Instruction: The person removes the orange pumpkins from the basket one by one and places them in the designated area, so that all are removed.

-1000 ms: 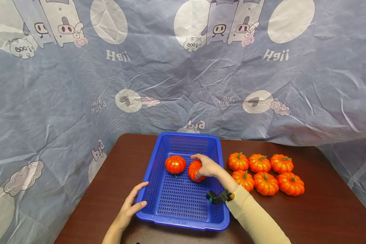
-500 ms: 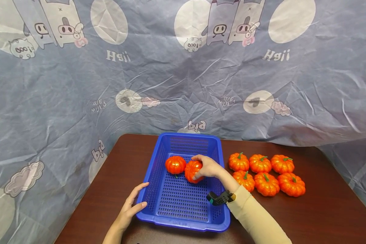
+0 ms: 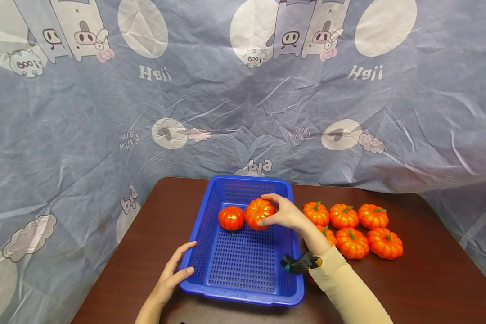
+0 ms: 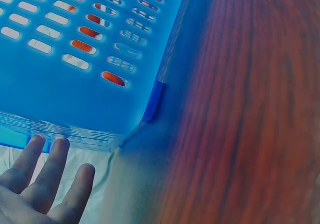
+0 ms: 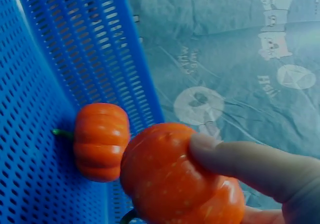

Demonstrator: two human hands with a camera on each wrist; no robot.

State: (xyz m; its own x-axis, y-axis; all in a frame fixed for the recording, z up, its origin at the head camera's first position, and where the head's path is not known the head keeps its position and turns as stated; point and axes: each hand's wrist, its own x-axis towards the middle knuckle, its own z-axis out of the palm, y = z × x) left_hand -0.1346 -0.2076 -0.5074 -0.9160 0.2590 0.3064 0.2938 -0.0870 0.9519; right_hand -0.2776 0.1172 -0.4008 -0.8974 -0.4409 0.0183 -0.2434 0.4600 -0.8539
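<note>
My right hand grips a glossy orange toy pumpkin above the floor of the blue perforated basket. In the right wrist view the thumb presses on the side of this pumpkin, whose green stem points down and away. A second orange pumpkin lies on its side in the basket, just left of the held one, its stem toward me. My left hand touches the basket's left side near the front corner. Its fingers look straight beside the basket wall in the left wrist view.
Several more orange pumpkins with green stems stand in rows on the brown table, right of the basket. One is partly hidden behind my right forearm. A grey-blue printed cloth hangs behind the table and along its left side.
The pumpkin in my right hand first shifted left toward the other pumpkin, then rose off the basket floor. My left hand and the basket have stayed in place.
</note>
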